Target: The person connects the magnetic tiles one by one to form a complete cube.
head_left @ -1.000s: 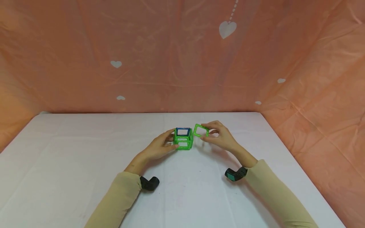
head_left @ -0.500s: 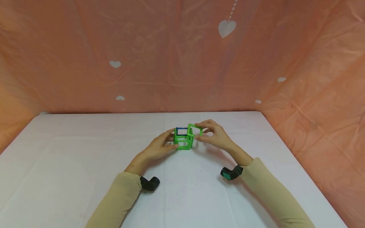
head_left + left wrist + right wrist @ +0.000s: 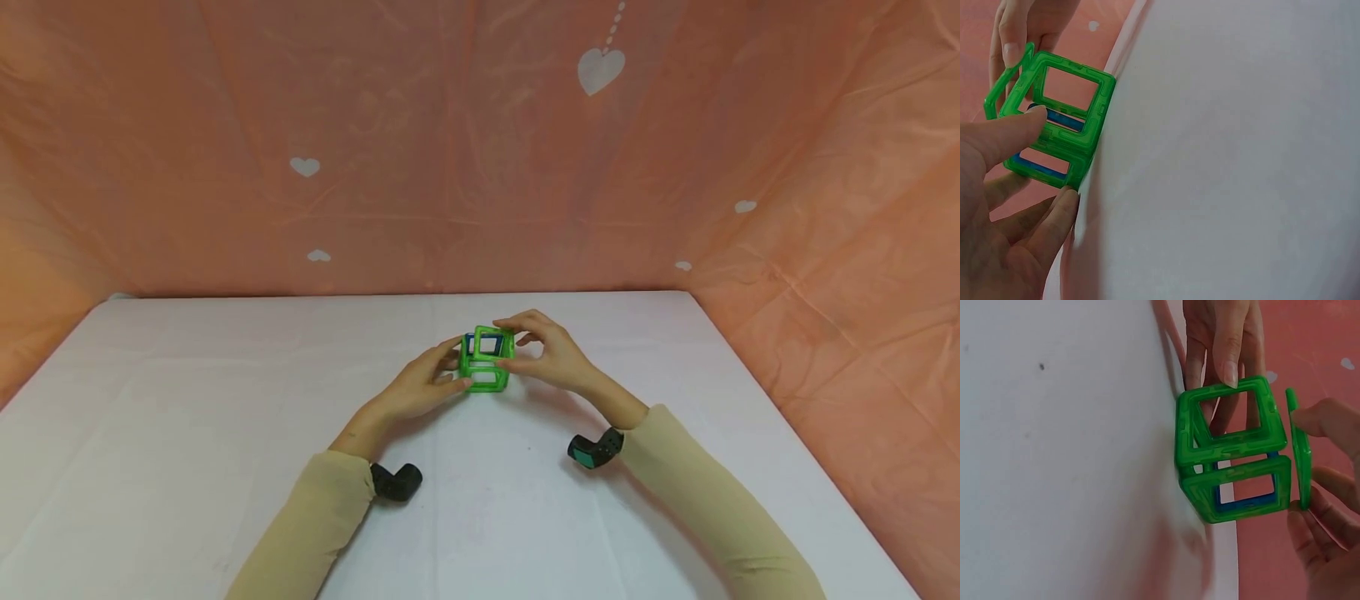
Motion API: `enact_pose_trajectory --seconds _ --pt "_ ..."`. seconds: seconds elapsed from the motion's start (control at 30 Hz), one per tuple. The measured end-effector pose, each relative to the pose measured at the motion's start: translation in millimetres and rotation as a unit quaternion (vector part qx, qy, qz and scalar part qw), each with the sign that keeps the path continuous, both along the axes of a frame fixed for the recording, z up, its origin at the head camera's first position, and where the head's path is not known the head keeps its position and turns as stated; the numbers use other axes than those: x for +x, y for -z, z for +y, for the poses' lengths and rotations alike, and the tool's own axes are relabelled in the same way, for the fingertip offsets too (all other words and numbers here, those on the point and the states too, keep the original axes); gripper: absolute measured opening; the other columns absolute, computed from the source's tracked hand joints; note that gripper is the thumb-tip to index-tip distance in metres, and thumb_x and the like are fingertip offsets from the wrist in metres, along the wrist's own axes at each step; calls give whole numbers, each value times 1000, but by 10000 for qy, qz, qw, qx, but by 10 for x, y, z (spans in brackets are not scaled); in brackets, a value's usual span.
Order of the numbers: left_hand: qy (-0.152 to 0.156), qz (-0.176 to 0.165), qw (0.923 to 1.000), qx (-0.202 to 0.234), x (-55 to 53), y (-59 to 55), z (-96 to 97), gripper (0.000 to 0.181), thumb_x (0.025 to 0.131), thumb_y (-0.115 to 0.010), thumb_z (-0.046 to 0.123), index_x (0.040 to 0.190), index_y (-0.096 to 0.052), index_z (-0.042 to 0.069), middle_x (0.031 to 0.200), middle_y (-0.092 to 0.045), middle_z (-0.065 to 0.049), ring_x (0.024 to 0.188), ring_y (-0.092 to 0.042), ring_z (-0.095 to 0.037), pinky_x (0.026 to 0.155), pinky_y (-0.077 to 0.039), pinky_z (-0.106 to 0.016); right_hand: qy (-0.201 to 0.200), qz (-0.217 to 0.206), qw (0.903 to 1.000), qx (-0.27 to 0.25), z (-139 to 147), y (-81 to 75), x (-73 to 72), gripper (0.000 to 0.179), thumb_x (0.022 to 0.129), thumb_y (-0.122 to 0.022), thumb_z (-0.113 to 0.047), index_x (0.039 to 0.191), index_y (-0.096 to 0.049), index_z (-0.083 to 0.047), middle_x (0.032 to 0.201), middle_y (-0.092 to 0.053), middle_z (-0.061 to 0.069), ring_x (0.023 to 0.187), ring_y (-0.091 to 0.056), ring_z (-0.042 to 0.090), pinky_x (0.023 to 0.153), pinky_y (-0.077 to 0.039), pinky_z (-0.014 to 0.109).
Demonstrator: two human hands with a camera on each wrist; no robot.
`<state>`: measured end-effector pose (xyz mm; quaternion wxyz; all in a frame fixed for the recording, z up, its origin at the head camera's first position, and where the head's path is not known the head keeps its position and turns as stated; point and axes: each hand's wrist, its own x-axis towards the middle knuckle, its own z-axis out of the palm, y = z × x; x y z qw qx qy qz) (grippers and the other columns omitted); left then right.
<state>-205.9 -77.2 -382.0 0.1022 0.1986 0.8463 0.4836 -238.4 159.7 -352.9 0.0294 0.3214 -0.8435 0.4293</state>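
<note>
Near the table's far edge stands a cube (image 3: pixel 487 388) of see-through green square magnetic tiles, with a blue tile (image 3: pixel 1247 504) on its far side. My left hand (image 3: pixel 412 387) grips the cube from the left, the thumb lying on the near tile and the other fingers along the side. My right hand (image 3: pixel 555 354) pinches a loose green square magnetic tile (image 3: pixel 1302 459) by its edge. This tile is close over the cube's open top, and a narrow gap shows between them in the right wrist view.
White cloth covers the table (image 3: pixel 225 417). Behind it hangs an orange curtain (image 3: pixel 450 167) with white hearts, and it also runs along the right side. Each wrist carries a black camera, one on the left (image 3: pixel 397 482) and one on the right (image 3: pixel 596 448).
My right hand has moved left with the green tile, from beside the cube to over its top. The left hand and the cube have stayed nearly in place.
</note>
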Motion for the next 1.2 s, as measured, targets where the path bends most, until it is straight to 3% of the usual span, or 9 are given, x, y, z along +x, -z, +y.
enact_pose_trajectory --seconds 0.3,0.5,0.67,0.9,1.07,1.2 --pt "81 101 9999 47 -19 8 6 68 93 -62 20 150 -26 6 137 -49 -23 126 -50 -37 106 -40 -46 -268 213 9984 453 -36 -3 -40 49 78 -79 -15 122 -63 -3 118 -60 11 111 -56 24 90 -50 40" --pt "27 68 10000 -24 -18 11 12 68 94 -62 20 150 -27 5 138 -48 -23 126 -51 -36 105 -41 -44 -318 87 9989 321 -15 11 -33 44 80 -76 -14 122 -64 -4 119 -61 9 114 -54 24 91 -49 41" --pt "-38 -62 9999 -74 -10 -24 21 69 93 -63 24 150 -28 5 139 -48 -21 126 -51 -35 106 -40 -46 -128 -157 9998 60 -16 43 -23 39 85 -71 -12 121 -64 -1 119 -62 11 113 -55 26 90 -50 41" --pt "-409 -566 9972 -273 -9 -94 18 74 92 -62 41 151 -29 11 145 -44 -18 130 -49 -32 102 -44 -47 522 -576 9970 -43 -63 39 13 32 93 -61 -16 119 -64 2 118 -63 15 110 -59 29 89 -50 40" --pt "-842 -296 9960 -63 -12 -140 44 59 98 -55 34 145 -37 4 136 -52 -21 123 -54 -35 101 -44 -46 909 -979 9910 9 -89 18 20 32 94 -60 -20 119 -65 -1 120 -63 17 105 -61 30 84 -52 37" --pt "-1203 -57 9926 178 -28 -159 99 50 98 -54 26 140 -45 1 123 -59 -20 112 -60 -33 92 -50 -41 1119 -1205 9864 23 -106 23 11 31 95 -59 -22 118 -66 -3 119 -64 16 99 -63 28 76 -52 30"
